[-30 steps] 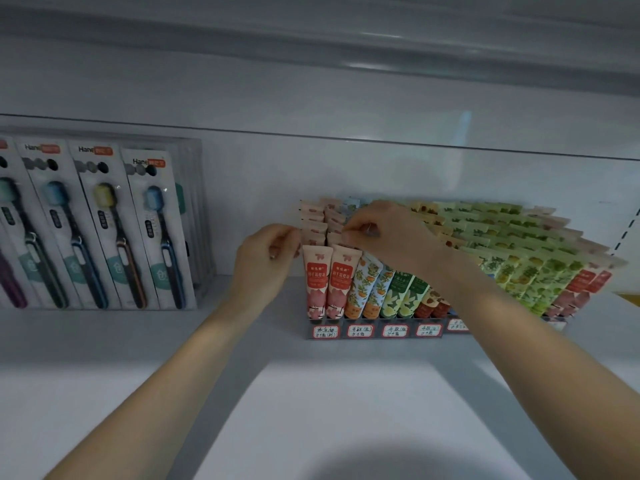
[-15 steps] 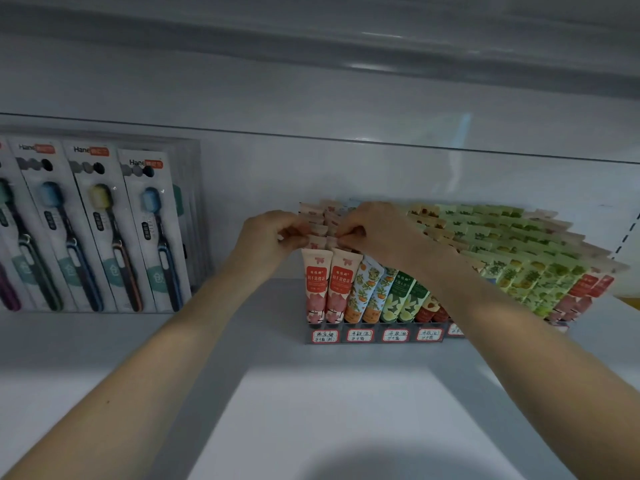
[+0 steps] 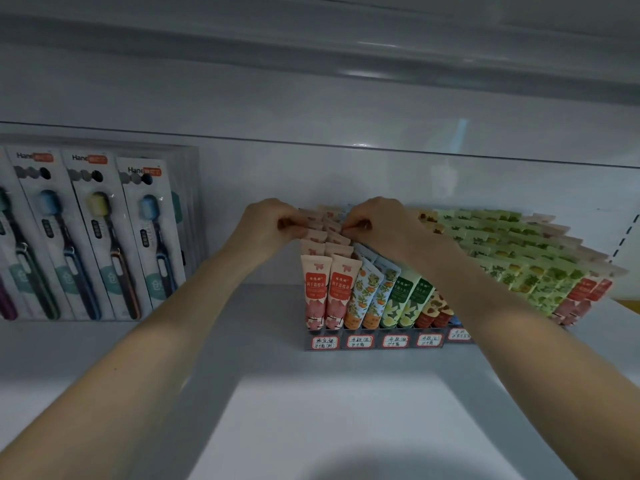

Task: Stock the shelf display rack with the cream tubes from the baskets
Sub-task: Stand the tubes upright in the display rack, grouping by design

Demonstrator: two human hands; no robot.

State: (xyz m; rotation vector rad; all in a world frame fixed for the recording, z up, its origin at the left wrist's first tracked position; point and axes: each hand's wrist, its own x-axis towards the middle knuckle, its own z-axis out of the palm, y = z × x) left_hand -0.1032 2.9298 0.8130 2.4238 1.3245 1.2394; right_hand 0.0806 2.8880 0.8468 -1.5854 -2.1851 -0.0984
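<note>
A stepped display rack (image 3: 374, 341) with handwritten price labels stands on the white shelf, packed with rows of cream tubes. The two leftmost columns hold pink-and-red cream tubes (image 3: 327, 292); orange, green and brown ones follow to the right. My left hand (image 3: 266, 225) pinches the crimped top of a pink tube near the back of the left column. My right hand (image 3: 377, 223) pinches a tube top in the neighbouring pink column. My right forearm covers part of the middle rows. No basket is in view.
Boxed toothbrushes (image 3: 93, 233) stand in a row at the left, against the back wall. The shelf (image 3: 242, 341) runs forward toward me. The underside of an upper shelf (image 3: 346, 64) hangs overhead. A yellow object (image 3: 628, 304) peeks in at the right edge.
Both hands have risen and moved toward the back of the pink columns. My left hand closed in from the left side and now pinches a tube top.
</note>
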